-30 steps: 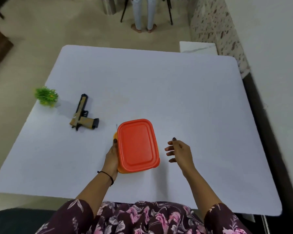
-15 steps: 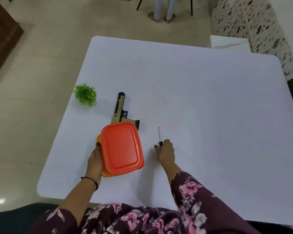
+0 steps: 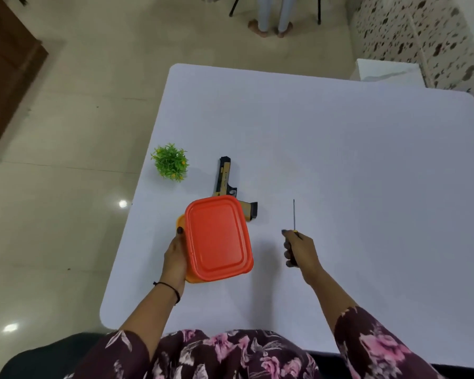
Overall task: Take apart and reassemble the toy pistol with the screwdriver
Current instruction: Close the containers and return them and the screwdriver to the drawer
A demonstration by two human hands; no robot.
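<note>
A tan and black toy pistol (image 3: 224, 177) lies on the white table (image 3: 340, 160), muzzle pointing away, its grip partly hidden behind an orange lidded box (image 3: 218, 237). My left hand (image 3: 175, 254) grips the left side of that box and holds it just in front of the pistol. My right hand (image 3: 301, 251) is curled round the handle of a thin screwdriver (image 3: 294, 214), whose metal shaft points away from me, to the right of the box.
A small green artificial plant (image 3: 170, 162) stands near the table's left edge, left of the pistol. Beyond the table's far edge a person's feet (image 3: 270, 27) and tripod legs stand on the tiled floor. A white block (image 3: 386, 73) sits at the far right corner.
My right hand, open a second ago, has taken hold of the screwdriver and lifted it slightly. The box in my left hand has moved toward the pistol and now covers part of its grip.
</note>
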